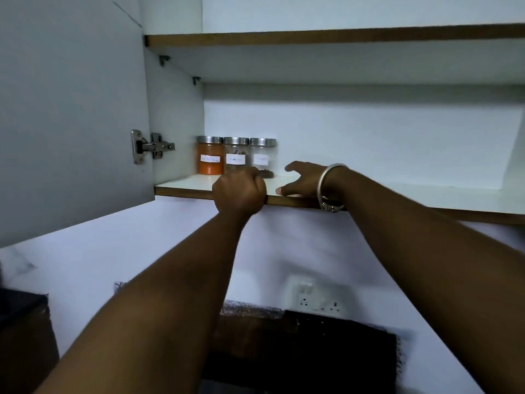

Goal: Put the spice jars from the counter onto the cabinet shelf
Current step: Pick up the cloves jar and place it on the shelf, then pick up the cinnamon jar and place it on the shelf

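1. Three spice jars (235, 155) stand in a row at the left rear of the cabinet shelf (181, 184).
2. Your left hand (240, 193) is curled at the shelf edge; any contents are hidden.
3. Your right hand (301, 180) rests open on the shelf, empty.
4. Placing seems done; next, withdraw and reach down for any remaining jar.
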`<state>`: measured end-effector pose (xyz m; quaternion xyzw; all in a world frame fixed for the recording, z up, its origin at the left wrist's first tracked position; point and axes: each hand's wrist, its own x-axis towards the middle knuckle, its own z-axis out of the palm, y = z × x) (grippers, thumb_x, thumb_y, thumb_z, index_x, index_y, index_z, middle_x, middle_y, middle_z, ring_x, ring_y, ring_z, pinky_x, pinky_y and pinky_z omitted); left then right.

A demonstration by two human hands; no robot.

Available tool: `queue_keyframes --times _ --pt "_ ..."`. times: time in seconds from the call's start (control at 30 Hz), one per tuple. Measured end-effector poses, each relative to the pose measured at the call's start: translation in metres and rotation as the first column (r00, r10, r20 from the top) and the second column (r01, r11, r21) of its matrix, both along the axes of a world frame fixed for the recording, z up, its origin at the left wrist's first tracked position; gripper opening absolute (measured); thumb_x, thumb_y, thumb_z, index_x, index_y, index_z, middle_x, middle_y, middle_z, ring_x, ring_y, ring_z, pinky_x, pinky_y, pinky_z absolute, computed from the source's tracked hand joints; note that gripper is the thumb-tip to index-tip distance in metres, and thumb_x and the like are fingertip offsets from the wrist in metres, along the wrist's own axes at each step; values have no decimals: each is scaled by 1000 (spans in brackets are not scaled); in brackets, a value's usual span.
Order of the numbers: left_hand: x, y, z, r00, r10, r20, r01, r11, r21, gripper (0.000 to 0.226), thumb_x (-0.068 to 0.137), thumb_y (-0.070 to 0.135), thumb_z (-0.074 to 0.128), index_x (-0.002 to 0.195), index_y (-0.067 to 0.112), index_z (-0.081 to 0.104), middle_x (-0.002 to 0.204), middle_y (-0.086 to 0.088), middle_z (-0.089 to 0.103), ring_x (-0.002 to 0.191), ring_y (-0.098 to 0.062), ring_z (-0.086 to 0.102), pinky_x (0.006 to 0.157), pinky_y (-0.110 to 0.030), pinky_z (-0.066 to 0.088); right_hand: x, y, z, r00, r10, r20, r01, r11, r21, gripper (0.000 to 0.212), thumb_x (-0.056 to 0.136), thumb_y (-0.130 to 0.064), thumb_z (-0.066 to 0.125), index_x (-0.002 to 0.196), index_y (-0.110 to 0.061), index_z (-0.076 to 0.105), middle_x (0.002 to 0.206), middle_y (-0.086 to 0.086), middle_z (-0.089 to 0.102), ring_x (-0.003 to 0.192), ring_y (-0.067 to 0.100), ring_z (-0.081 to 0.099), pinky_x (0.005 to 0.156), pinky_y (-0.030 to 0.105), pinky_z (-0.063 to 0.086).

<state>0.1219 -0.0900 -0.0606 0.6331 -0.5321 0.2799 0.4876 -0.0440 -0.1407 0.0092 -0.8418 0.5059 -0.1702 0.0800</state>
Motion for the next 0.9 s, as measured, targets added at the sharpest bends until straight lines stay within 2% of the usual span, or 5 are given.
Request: queue_keyframes --times 0.13,0.23,0.47,0.7,0.9 --pt "-25 33 -3 982 -152 -109 163 981 105 34 94 23 47 101 11 78 103 -18 76 98 -40 70 77 -40 51 -19 66 -35 974 90 208 -35 967 -251 57 89 -48 71 137 -20 58 131 8 67 120 26 63 98 31 48" --pt "-59 82 -31 829 -521 -200 524 850 -42 38 91 16 47 108 7 80 106 -11 80 100 -27 74 86 -37 56 -32 113 -87 799 278 533 34 864 -502 30 91 -30 69 111 -8 66 96 9 75 92 28 70 85 37 54" --pt "-108 180 -233 702 -653 -283 660 747 -86 35 89 9 50 114 7 76 108 -6 79 99 -17 72 88 -27 55 -66 204 -302 656 414 631 27 823 -568 19 86 -12 56 95 1 66 110 14 62 118 25 55 109 31 41" --pt "-120 275 -453 715 -382 -586 680 576 453 41 95 17 56 134 29 63 120 2 74 107 -6 68 91 -28 56 -110 273 -511 932 213 294 -212 977 -36 24 81 -8 72 104 -5 65 107 14 62 105 33 56 88 52 51" --pt "-107 290 -486 786 -253 -564 610 465 641 38 90 25 48 124 33 63 111 17 66 94 8 52 75 -4 37 -100 269 -546 991 16 -132 33 933 359 76 83 -49 74 145 -15 44 148 13 42 135 38 42 108 48 43"
